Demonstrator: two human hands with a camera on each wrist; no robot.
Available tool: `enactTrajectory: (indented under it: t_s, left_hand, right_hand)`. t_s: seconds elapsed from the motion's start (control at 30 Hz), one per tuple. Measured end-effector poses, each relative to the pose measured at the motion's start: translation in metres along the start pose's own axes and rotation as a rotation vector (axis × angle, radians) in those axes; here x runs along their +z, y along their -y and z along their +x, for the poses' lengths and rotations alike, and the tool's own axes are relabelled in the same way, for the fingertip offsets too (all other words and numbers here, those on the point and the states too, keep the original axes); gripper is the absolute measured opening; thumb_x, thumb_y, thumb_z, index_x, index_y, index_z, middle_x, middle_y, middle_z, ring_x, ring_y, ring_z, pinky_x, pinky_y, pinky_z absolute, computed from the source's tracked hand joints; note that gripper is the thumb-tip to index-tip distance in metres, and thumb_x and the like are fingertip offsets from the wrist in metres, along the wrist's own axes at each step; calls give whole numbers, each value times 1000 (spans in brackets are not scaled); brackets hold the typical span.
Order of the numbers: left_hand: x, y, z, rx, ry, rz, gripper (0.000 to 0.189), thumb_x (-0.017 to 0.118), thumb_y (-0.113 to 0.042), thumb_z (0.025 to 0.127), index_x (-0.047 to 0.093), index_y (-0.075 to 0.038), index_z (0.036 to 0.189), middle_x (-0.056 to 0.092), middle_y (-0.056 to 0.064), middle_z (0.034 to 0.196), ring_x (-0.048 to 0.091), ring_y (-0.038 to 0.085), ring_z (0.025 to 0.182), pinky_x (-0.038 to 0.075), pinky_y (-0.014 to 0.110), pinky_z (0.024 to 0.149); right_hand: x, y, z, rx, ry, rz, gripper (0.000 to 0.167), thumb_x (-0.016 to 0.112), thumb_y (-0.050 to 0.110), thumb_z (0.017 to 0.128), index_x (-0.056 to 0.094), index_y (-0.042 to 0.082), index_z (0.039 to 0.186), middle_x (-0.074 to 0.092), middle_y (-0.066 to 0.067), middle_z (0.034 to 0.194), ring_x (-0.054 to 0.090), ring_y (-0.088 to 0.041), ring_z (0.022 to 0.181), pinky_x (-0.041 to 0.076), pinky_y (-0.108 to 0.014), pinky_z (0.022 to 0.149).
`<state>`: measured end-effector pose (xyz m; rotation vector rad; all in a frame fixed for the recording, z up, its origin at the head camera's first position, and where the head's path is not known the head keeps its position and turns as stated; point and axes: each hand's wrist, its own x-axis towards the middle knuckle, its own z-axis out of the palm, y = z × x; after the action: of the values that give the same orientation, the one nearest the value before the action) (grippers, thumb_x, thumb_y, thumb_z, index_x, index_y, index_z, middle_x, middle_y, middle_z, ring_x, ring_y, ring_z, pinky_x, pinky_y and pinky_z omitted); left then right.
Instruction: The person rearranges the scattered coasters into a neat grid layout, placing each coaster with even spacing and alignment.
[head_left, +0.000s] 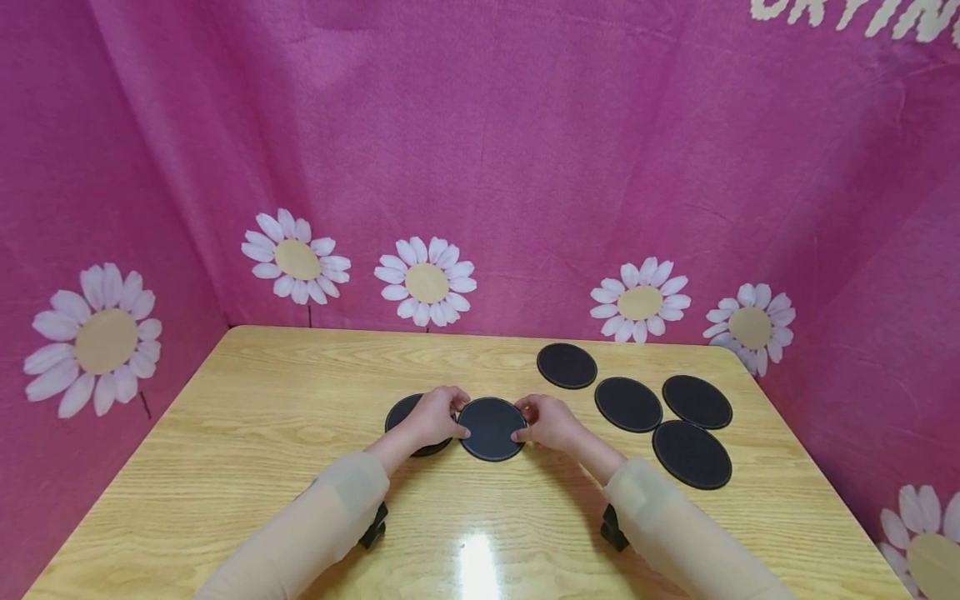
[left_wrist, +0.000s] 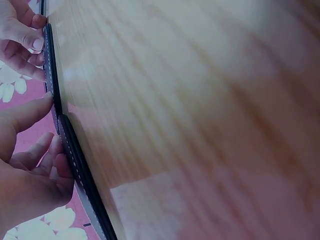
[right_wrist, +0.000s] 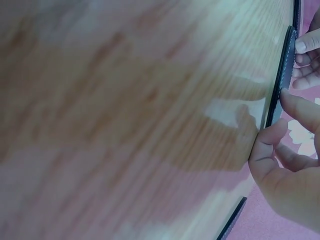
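A round black coaster (head_left: pixel 492 442) with a stitched rim lies on the table between both hands. My left hand (head_left: pixel 437 417) pinches its left edge, thumb on top. At the right edge my right hand (head_left: pixel 551 423) holds it the same way, its fingers curled beside the rim in the right wrist view. A second black coaster (head_left: pixel 402 414) lies partly hidden beneath my left hand. In the left wrist view this coaster (left_wrist: pixel 82 172) meets the held coaster (left_wrist: pixel 51 65) edge to edge, and it looks thicker than a single disc, though I cannot tell how many are there.
Several more black coasters lie at the right of the wooden table (head_left: pixel 300 400), among them a far coaster (head_left: pixel 567 366) and a near coaster (head_left: pixel 692 454). A pink curtain (head_left: pixel 480 167) with printed daisies encloses the back and sides.
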<state>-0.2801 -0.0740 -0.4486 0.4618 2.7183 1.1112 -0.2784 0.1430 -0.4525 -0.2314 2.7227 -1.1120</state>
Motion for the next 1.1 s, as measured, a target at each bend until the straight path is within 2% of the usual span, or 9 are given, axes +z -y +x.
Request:
enactTrajectory:
  t_s: [0.13, 0.2, 0.3, 0.4, 0.43, 0.53, 0.9, 1.0, 1.1]
  left_hand:
    - [0, 0, 0, -7, -3, -11, 48, 79, -5, 74, 59, 1, 117, 59, 8, 102, 53, 20, 92, 47, 36, 86]
    - [0, -1, -1, -5, -8, -17, 48, 79, -5, 74, 59, 1, 117, 59, 9, 102, 54, 21, 92, 47, 36, 86]
    - [-2, -1, -2, -6, -15, -31, 49, 79, -6, 73, 58, 1, 117, 59, 9, 102, 54, 22, 92, 47, 36, 86]
    - [-4, -1, -2, -6, -26, -38, 51, 80, -7, 73, 58, 1, 118, 59, 10, 102, 55, 23, 92, 47, 37, 85]
    - [-5, -1, -2, -5, -26, -39, 51, 80, -7, 73, 57, 1, 118, 60, 10, 102, 56, 23, 93, 48, 37, 85]
    - [-7, -3, -3, -11, -20, -43, 53, 79, -8, 74, 56, 1, 121, 60, 11, 105, 58, 25, 97, 48, 37, 85]
    - [-16, -24, -9, -11, 5, -34, 54, 77, -11, 78, 54, 0, 125, 58, 14, 114, 55, 26, 102, 48, 39, 88]
    - [-17, -30, -12, -1, 6, -36, 53, 77, -11, 78, 54, 1, 125, 57, 15, 115, 56, 28, 103, 48, 40, 89]
    - [-19, -36, -16, 1, 12, -46, 54, 76, -12, 78, 54, 1, 125, 57, 16, 117, 56, 29, 105, 48, 40, 89]
  right_hand:
    - [-3, 0, 0, -10, 18, 21, 47, 80, 4, 72, 61, 0, 114, 56, -8, 87, 52, -14, 62, 51, -26, 51]
    - [-5, 0, -2, -54, 30, 23, 47, 80, 6, 72, 60, -2, 114, 56, -9, 86, 53, -15, 61, 50, -26, 50]
    - [-9, -2, -4, -91, 41, 28, 48, 79, 8, 73, 59, -2, 116, 58, -9, 88, 55, -15, 68, 51, -26, 52]
    - [-11, -3, -4, -78, 51, 58, 48, 78, 5, 74, 59, -1, 118, 59, -10, 92, 56, -16, 78, 53, -27, 55]
    - [-11, -3, -4, -45, 52, 75, 49, 77, 3, 74, 59, 0, 120, 59, -10, 94, 56, -18, 81, 53, -28, 57]
    - [-12, -1, -6, -15, 57, 108, 50, 75, 0, 75, 57, 0, 122, 60, -12, 98, 58, -19, 85, 54, -29, 58]
    - [-31, 0, -15, -127, 51, 122, 41, 71, 0, 78, 59, -5, 116, 61, -21, 101, 65, -23, 82, 56, -34, 61]
    - [-40, 1, -19, -126, 60, 126, 39, 69, 1, 80, 58, -6, 117, 60, -23, 106, 65, -22, 81, 56, -38, 62]
    - [-48, 3, -23, -112, 59, 118, 40, 70, 3, 82, 58, -4, 119, 60, -24, 109, 64, -21, 81, 56, -37, 63]
